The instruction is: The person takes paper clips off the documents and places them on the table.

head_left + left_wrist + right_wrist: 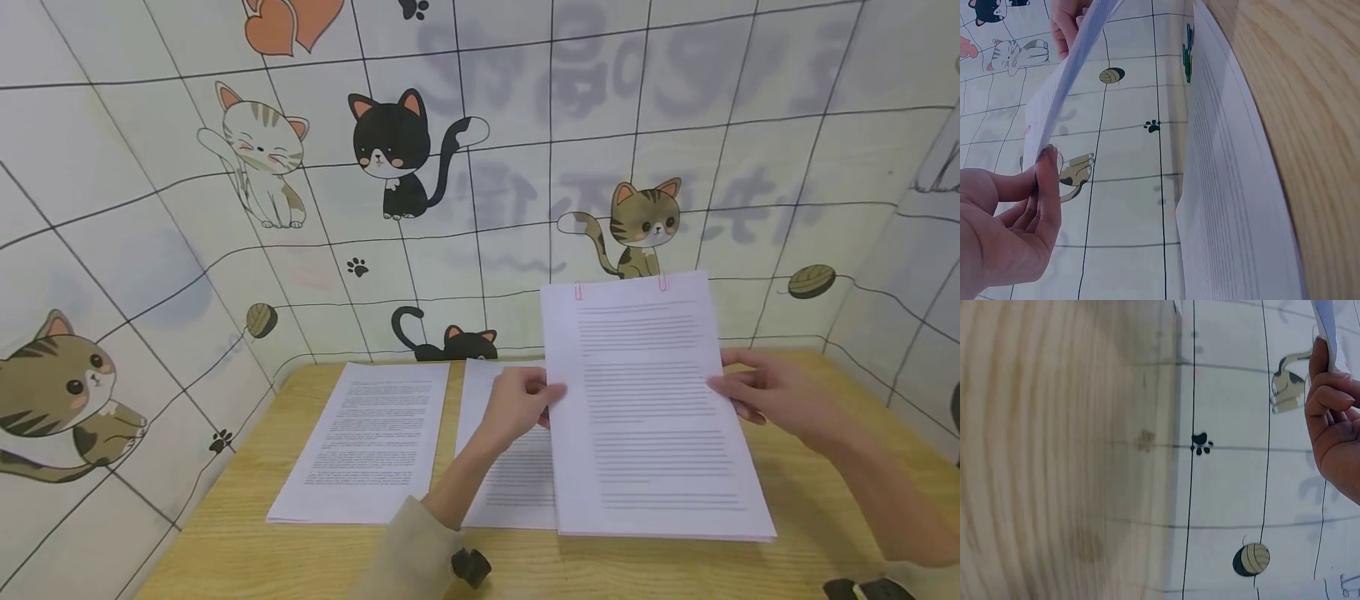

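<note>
A stack of printed sheets [652,417] is held up, tilted, above the right part of the table. Two pink paper clips [663,282] sit on its top edge. My left hand [519,400] pinches the left edge between thumb and fingers. On the opposite edge, my right hand [776,392] pinches it the same way. In the left wrist view the stack [1063,81] shows nearly edge-on, with the left hand [1013,219] at its lower end. The right wrist view catches the right hand [1338,419] gripping a corner of it.
Another printed stack [367,442] lies at the left of the wooden table [232,492]. A middle stack [517,483] is partly covered by the left hand and the raised sheets. Green and blue clips [1187,56] show beyond a stack. A cat-patterned wall covering [517,192] borders the table.
</note>
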Tool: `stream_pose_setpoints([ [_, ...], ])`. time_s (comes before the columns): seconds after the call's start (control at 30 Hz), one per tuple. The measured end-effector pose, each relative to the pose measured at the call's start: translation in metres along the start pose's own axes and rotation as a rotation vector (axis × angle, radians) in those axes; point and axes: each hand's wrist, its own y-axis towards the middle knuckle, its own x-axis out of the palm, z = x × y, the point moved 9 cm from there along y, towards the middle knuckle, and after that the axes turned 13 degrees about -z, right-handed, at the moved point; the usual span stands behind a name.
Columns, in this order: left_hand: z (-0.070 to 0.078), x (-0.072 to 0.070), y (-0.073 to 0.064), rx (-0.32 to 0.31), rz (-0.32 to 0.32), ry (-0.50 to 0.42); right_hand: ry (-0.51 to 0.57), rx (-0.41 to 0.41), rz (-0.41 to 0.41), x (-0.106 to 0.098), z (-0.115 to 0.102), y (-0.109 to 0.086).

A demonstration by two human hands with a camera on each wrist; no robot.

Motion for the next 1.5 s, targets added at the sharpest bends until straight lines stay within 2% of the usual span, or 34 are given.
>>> stream_pose_setpoints([
  [0.13,-0.002,-0.017,-0.01,-0.002,0.026,0.026,0.01,-0.04,-0.024,0.015,-0.01,0.01],
  [0.3,-0.004,-0.035,-0.022,-0.011,0.028,0.045,0.06,-0.093,-0.068,0.034,-0.022,0.02],
  [0.5,-0.01,-0.056,-0.038,-0.037,0.064,0.051,0.077,-0.096,-0.101,0.053,-0.032,0.027],
  [0.7,-0.012,-0.073,-0.056,-0.029,0.106,0.084,-0.018,-0.063,-0.082,0.066,-0.04,0.035],
  [0.83,-0.013,-0.083,-0.066,-0.019,0.142,0.088,-0.073,-0.076,-0.074,0.073,-0.048,0.039],
  [1.03,-0.016,-0.091,-0.076,-0.025,0.19,0.091,-0.1,-0.108,-0.086,0.079,-0.058,0.044],
  [1.2,-0.02,-0.094,-0.079,-0.043,0.215,0.075,-0.103,-0.104,-0.087,0.08,-0.061,0.049],
  [1.37,-0.022,-0.095,-0.079,-0.048,0.229,0.088,-0.148,-0.059,-0.036,0.074,-0.064,0.052],
  [1.5,-0.021,-0.095,-0.08,-0.046,0.247,0.103,-0.113,-0.077,0.014,0.066,-0.073,0.055],
])
